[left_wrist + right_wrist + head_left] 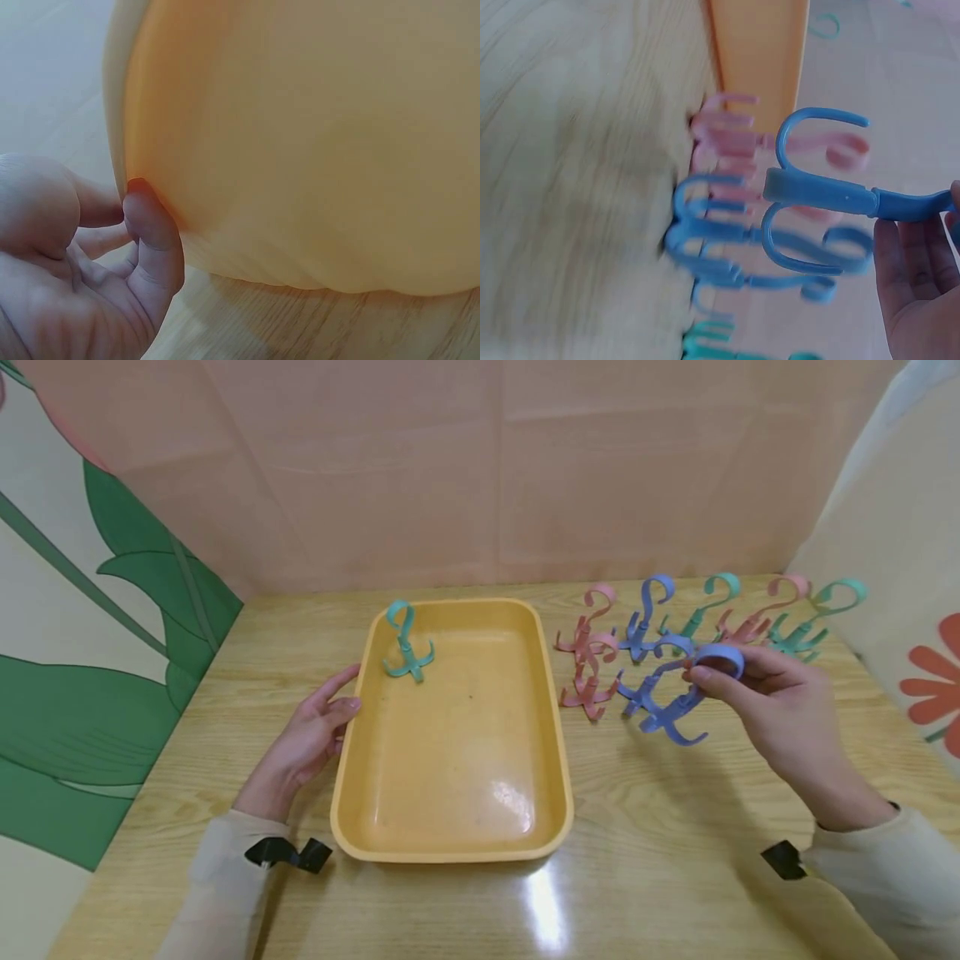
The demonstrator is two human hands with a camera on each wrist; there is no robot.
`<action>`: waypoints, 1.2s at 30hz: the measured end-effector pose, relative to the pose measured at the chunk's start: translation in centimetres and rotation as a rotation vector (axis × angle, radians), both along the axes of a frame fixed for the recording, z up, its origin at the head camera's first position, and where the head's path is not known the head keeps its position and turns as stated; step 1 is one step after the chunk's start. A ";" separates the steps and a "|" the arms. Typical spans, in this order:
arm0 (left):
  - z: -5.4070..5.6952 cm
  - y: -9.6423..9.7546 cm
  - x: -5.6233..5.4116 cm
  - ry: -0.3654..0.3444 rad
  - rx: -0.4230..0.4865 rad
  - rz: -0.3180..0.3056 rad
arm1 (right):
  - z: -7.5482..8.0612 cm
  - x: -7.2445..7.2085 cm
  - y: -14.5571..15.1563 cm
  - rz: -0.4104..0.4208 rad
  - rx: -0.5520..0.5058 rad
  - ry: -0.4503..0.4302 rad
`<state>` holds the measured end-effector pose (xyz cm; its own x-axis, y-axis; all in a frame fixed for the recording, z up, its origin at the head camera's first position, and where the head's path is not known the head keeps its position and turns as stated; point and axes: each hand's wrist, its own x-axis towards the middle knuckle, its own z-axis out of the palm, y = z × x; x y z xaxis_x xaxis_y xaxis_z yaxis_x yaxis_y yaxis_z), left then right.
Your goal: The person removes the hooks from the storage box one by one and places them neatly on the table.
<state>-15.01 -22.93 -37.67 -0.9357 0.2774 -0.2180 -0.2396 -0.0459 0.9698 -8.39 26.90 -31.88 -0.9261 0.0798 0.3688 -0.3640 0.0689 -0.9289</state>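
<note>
My right hand (795, 718) pinches a blue plastic claw hook (675, 712) by its curled top, holding it above the table with the prongs hanging down to the left. Seen from the right wrist, the blue claw hook (821, 191) has a straight stem and curved prongs. My left hand (303, 735) grips the left rim of a yellow tray (450, 752), thumb and finger (154, 225) pinching its edge. A teal claw hook (407, 662) stands in the tray's far left corner. Another blue claw hook (636, 695) stands just behind the held one, partly covered by it.
Right of the tray stand more claw hooks: a front pink one (588, 696), a back pink one (582, 639), a back blue one (637, 639), and several green and pink ones (750, 628) further right. A pink sheet (495, 485) hangs behind the wooden table (645, 877).
</note>
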 end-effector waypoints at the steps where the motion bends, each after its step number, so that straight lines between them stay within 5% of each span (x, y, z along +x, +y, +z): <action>1: 0.0 0.0 0.0 0.000 -0.003 0.000 | -0.1 0.1 0.5 -0.013 -0.001 -0.001; 18: 0.0 0.0 0.2 0.004 0.005 0.005 | -2.4 -1.7 6.5 -0.076 -0.108 -0.076; 26: 0.0 0.0 0.2 0.018 0.012 -0.009 | -3.3 -2.8 7.6 -0.107 -0.052 -0.155; 36: 0.0 0.0 0.2 0.015 0.009 -0.008 | -3.9 -4.2 7.4 -0.081 -0.046 -0.120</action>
<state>-14.83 -22.96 -37.70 -0.9365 0.2869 -0.2018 -0.2258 -0.0530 0.9727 -12.60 34.31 -35.79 -0.9531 0.1700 0.2503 -0.2455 0.0494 -0.9681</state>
